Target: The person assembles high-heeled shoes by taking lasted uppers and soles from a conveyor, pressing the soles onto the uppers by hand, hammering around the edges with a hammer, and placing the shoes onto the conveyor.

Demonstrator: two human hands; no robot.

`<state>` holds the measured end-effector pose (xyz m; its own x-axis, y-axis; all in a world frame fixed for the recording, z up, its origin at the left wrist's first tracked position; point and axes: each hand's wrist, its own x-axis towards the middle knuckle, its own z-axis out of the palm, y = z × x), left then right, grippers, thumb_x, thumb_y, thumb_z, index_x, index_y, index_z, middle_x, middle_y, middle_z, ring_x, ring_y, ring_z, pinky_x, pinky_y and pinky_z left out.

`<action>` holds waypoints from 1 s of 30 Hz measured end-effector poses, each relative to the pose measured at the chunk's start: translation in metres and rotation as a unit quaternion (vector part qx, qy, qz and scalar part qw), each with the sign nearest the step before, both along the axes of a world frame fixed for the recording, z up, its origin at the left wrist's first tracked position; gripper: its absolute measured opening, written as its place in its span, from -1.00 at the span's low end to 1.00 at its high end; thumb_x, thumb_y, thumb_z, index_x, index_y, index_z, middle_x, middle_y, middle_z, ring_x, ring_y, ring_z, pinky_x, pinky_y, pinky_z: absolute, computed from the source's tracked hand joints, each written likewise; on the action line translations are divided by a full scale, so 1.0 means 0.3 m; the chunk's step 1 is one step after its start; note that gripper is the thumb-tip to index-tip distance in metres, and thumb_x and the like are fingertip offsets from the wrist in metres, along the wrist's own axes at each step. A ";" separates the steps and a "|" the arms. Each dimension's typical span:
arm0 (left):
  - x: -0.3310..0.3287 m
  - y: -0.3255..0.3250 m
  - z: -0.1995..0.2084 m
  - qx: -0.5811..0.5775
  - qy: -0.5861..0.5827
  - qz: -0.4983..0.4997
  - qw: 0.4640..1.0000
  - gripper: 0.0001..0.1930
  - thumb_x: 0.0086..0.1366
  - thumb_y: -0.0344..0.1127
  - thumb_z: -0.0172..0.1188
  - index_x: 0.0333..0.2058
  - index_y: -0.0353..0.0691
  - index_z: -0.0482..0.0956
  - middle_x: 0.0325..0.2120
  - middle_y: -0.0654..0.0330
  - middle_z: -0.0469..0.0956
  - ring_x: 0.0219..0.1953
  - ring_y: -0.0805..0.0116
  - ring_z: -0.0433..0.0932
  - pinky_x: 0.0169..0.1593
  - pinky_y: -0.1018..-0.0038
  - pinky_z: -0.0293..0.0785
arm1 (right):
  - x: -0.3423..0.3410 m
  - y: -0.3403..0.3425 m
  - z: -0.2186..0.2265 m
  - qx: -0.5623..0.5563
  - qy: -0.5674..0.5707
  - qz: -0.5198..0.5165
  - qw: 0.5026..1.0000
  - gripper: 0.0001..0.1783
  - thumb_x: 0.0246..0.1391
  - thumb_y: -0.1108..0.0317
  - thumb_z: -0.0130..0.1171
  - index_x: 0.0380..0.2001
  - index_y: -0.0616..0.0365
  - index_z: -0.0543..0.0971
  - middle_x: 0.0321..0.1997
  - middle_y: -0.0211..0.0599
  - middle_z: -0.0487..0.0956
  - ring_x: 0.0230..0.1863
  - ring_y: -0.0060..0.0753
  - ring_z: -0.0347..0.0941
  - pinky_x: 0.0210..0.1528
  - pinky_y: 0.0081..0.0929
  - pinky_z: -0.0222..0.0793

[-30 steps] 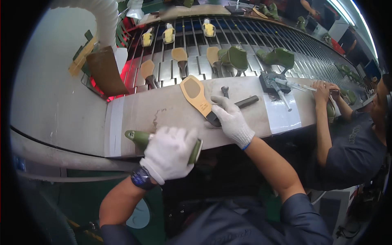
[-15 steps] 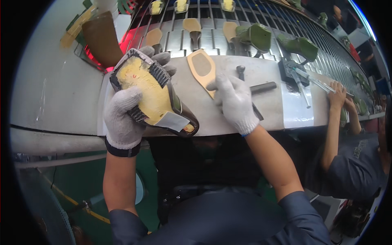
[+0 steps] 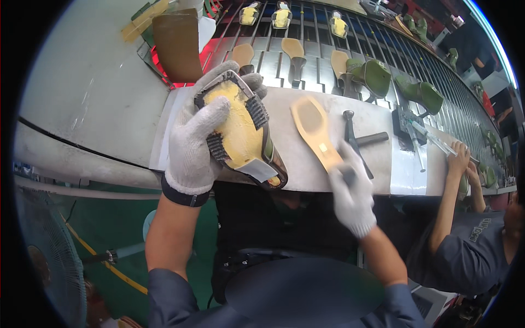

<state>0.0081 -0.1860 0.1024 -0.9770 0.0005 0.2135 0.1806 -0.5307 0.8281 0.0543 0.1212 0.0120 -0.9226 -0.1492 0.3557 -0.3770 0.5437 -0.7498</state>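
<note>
My left hand [image 3: 192, 147] is wrapped round an upturned shoe upper [image 3: 235, 123], its thumb lying on the yellow coated underside. Black bristly strips stand at both sides of that underside, and a white patch lies near the narrow end. In my right hand [image 3: 353, 191], blurred by motion, is the narrow end of a tan shoe sole [image 3: 318, 134]. The sole's wide end points away from me, with a greyish oval on it and a small pale square lower down. A dark hammer [image 3: 355, 139] lies on the bench just beyond my right hand.
Beyond the bench [image 3: 279, 109] runs a slatted metal conveyor [image 3: 314, 46] carrying tan soles [image 3: 293, 49], yellow-bottomed uppers [image 3: 282, 19] and green shoes [image 3: 376, 79]. A dark block [image 3: 404, 121] with syringe-like tubes stands at right, near a co-worker's hands [image 3: 460, 158]. A brown panel [image 3: 178, 46] stands at left.
My right hand has drawn the sole toward me, and more of its length shows. The left hand still grips the upper. The whole view has shifted, so things appear farther right.
</note>
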 end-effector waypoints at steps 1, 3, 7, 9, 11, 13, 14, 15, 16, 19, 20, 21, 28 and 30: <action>0.016 -0.003 0.001 0.006 -0.003 0.009 1.000 -0.29 0.51 -0.23 0.27 0.52 -0.38 0.31 0.32 -0.30 0.53 0.31 -0.11 0.63 0.42 0.03 0.59 | 0.102 0.043 0.005 -0.126 -0.106 -0.008 0.986 -0.64 0.39 0.36 0.29 0.15 0.30 0.58 0.43 0.25 0.55 0.18 -0.05 0.68 0.20 -0.21 0.60; 0.052 0.006 0.011 0.006 0.000 0.024 1.000 -0.30 0.50 -0.23 0.27 0.51 -0.39 0.31 0.30 -0.30 0.54 0.31 -0.12 0.64 0.42 0.01 0.59 | 0.274 0.081 0.042 -0.378 -0.238 -0.004 0.895 -0.56 0.52 0.19 0.15 0.28 0.25 0.53 0.47 0.25 0.53 0.19 -0.06 0.69 0.12 -0.27 0.61; 0.053 0.040 0.025 0.023 0.014 0.002 1.000 -0.41 0.52 -0.38 0.19 0.45 -0.41 0.38 0.25 -0.30 0.61 0.31 -0.16 0.64 0.37 0.00 0.64 | 0.355 0.068 0.047 -0.493 -0.422 -0.070 0.758 -0.21 0.53 -0.18 0.07 0.43 0.33 0.42 0.30 0.16 0.62 0.08 0.05 0.73 0.05 0.03 0.75; 0.045 0.071 0.057 0.035 0.006 -0.027 0.999 -0.42 0.51 -0.40 0.18 0.45 -0.41 0.37 0.24 -0.29 0.62 0.30 -0.15 0.65 0.36 0.00 0.65 | 0.306 0.084 -0.009 -0.422 -0.519 -0.008 0.744 -0.45 0.47 0.15 0.18 0.32 0.35 0.51 -0.01 0.15 0.75 -0.14 -0.03 0.80 -0.20 -0.14 0.80; 0.037 0.098 0.083 0.017 -0.001 -0.076 0.997 -0.41 0.50 -0.44 0.17 0.46 -0.42 0.36 0.25 -0.27 0.62 0.30 -0.07 0.66 0.38 0.04 0.63 | 0.276 0.049 0.046 -0.402 -0.497 0.001 0.769 -0.63 0.43 0.39 0.26 0.18 0.41 0.60 -0.06 -0.01 0.79 -0.17 -0.22 0.79 -0.10 -0.26 0.79; 0.048 0.148 0.081 -0.030 0.000 -0.085 0.996 -0.37 0.46 -0.38 0.22 0.45 -0.42 0.37 0.23 -0.30 0.63 0.29 -0.12 0.65 0.39 -0.01 0.60 | 0.261 0.012 0.107 -0.436 -0.424 0.012 0.794 -0.66 0.42 0.40 0.28 0.14 0.40 0.65 -0.07 -0.01 0.80 -0.18 -0.22 0.80 -0.08 -0.26 0.79; 0.059 0.164 0.076 -0.078 -0.001 -0.087 0.993 -0.34 0.43 -0.31 0.26 0.44 -0.42 0.38 0.21 -0.33 0.63 0.29 -0.18 0.65 0.41 -0.06 0.57 | 0.258 -0.001 0.138 -0.462 -0.387 0.014 0.798 -0.67 0.42 0.39 0.29 0.12 0.39 0.66 -0.04 0.02 0.80 -0.16 -0.22 0.81 -0.07 -0.27 0.79; 0.072 0.167 0.066 -0.071 0.000 -0.103 0.992 -0.35 0.43 -0.32 0.28 0.44 -0.38 0.39 0.22 -0.32 0.63 0.32 -0.16 0.64 0.44 -0.06 0.55 | 0.257 -0.008 0.156 -0.461 -0.359 0.049 0.810 -0.70 0.42 0.43 0.28 0.10 0.39 0.69 0.01 0.04 0.80 -0.10 -0.24 0.80 -0.04 -0.33 0.77; 0.076 0.185 0.073 -0.069 0.003 -0.108 0.992 -0.35 0.43 -0.32 0.28 0.44 -0.38 0.39 0.22 -0.32 0.63 0.32 -0.16 0.64 0.44 -0.06 0.55 | 0.248 -0.013 0.187 -0.461 -0.355 0.045 0.812 -0.70 0.42 0.43 0.28 0.10 0.39 0.69 0.01 0.04 0.80 -0.10 -0.24 0.80 -0.04 -0.33 0.77; 0.092 0.216 0.078 -0.062 0.016 -0.141 0.988 -0.37 0.44 -0.33 0.33 0.43 -0.33 0.42 0.25 -0.33 0.61 0.37 -0.17 0.60 0.49 -0.11 0.50 | 0.226 -0.078 0.297 -0.370 -0.205 0.174 0.889 -0.73 0.40 0.47 0.32 0.08 0.38 0.73 0.04 -0.12 0.81 -0.03 -0.42 0.75 -0.04 -0.39 0.69; 0.093 0.214 0.074 -0.061 0.016 -0.142 0.988 -0.37 0.44 -0.33 0.33 0.43 -0.33 0.42 0.25 -0.33 0.61 0.37 -0.17 0.60 0.49 -0.11 0.50 | 0.216 -0.098 0.310 -0.334 -0.194 0.195 0.902 -0.77 0.40 0.44 0.35 0.03 0.32 0.76 -0.04 -0.21 0.82 -0.09 -0.50 0.74 -0.06 -0.42 0.68; 0.095 0.213 0.069 -0.074 0.022 -0.151 0.985 -0.38 0.47 -0.32 0.32 0.43 -0.33 0.42 0.26 -0.35 0.60 0.36 -0.17 0.61 0.47 -0.10 0.53 | 0.213 -0.106 0.353 -0.312 -0.261 0.176 0.897 -0.78 0.43 0.41 0.35 0.00 0.32 0.77 -0.10 -0.26 0.82 -0.15 -0.54 0.73 -0.10 -0.44 0.67; 0.123 0.187 0.110 -0.105 -0.013 -0.157 0.982 -0.28 0.46 -0.08 0.42 0.44 -0.32 0.41 0.28 -0.36 0.59 0.32 -0.11 0.65 0.33 0.03 0.69 | 0.190 -0.200 0.388 -0.367 -0.328 0.097 0.865 -0.71 0.53 0.27 0.27 -0.11 0.32 0.79 -0.36 -0.38 0.78 -0.36 -0.74 0.60 -0.32 -0.56 0.57; 0.135 0.188 0.082 -0.061 0.035 -0.179 0.981 -0.08 0.27 0.02 0.60 0.45 -0.32 0.39 0.28 -0.32 0.60 0.29 -0.05 0.68 0.31 0.05 0.70 | 0.192 -0.201 0.373 -0.342 -0.304 0.104 0.883 -0.70 0.53 0.27 0.27 -0.11 0.31 0.80 -0.38 -0.38 0.77 -0.37 -0.73 0.61 -0.33 -0.56 0.57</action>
<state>0.0485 -0.1297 0.1271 -0.8929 0.3703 0.2563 0.0589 -0.4682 0.8817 0.1119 0.0608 0.1237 -0.9517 -0.2807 -0.1242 0.1707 -0.1479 -0.9742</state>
